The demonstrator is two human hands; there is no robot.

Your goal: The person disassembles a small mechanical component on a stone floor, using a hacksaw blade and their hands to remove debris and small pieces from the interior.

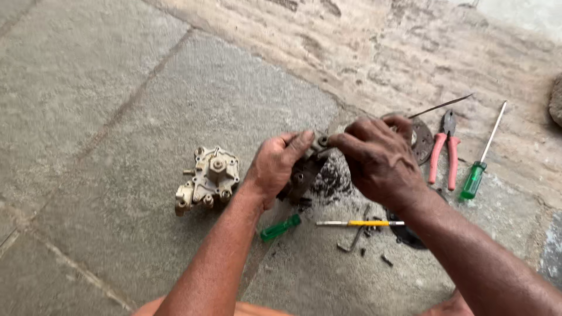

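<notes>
Pliers (444, 153), screwdrivers (481, 153) beside hands (328, 161)

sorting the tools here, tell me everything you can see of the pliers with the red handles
The pliers lie flat on the stone floor, to the right of the right hand. They have dull grey metal jaws pointing away from the person and two red sleeved handles, spread slightly apart, pointing toward them. A rusty round disc sits just to their left, a green-handled screwdriver to their right. No hand touches them.
</notes>
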